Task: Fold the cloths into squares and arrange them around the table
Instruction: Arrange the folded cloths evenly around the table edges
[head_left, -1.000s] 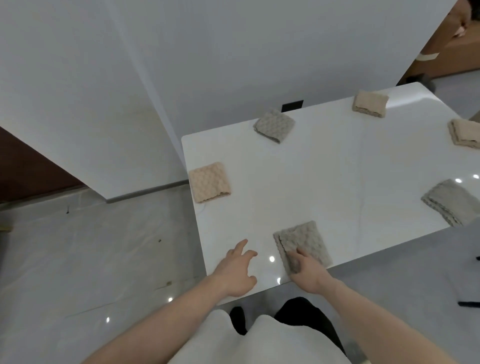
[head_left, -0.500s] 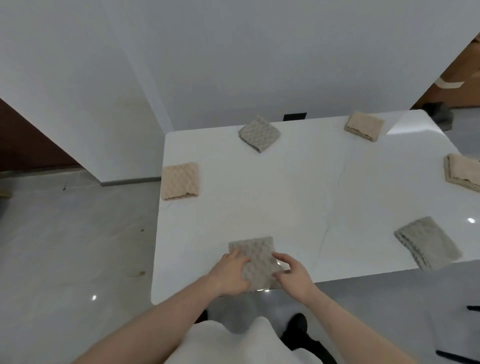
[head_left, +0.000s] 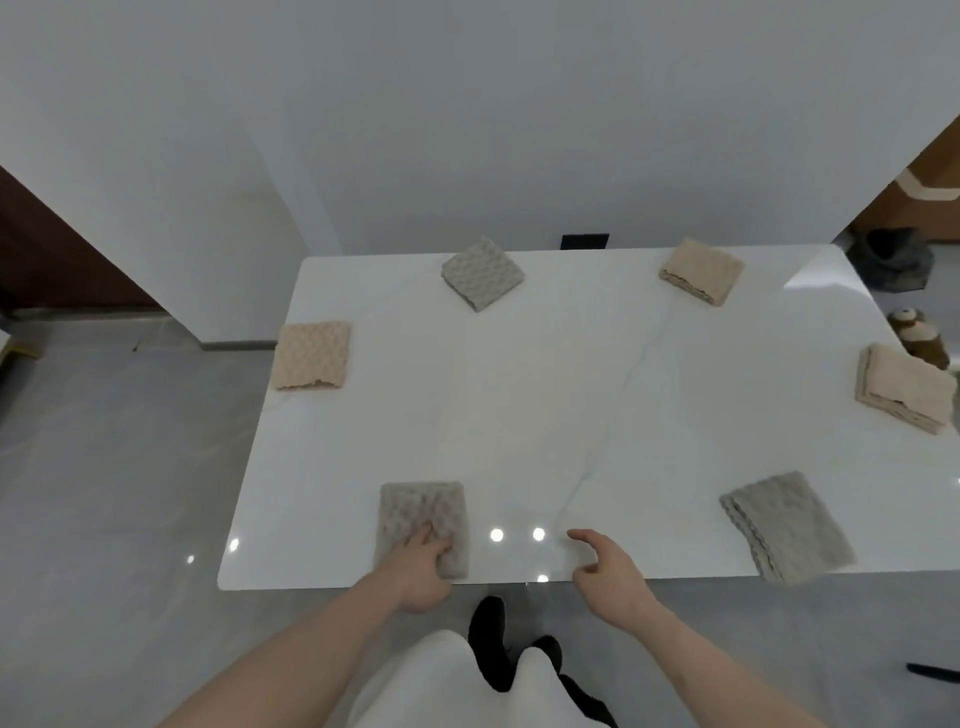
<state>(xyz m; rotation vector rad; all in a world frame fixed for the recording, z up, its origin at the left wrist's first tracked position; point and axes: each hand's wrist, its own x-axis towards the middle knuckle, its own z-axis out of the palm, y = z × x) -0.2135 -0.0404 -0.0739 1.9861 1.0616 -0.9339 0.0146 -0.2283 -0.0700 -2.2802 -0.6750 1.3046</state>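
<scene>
Six folded cloths lie spaced around the bench (head_left: 519, 415) edge, so the task appears nearly complete: the left hand (head_left: 423, 564) presses flat-fingered on the nearest grey cloth (head_left: 421, 512), while the right hand (head_left: 605, 569) hovers beside it, relaxed and empty.

Left hand (head_left: 423, 569) pressed flat; right hand (head_left: 608, 569) loosely curled.
</scene>
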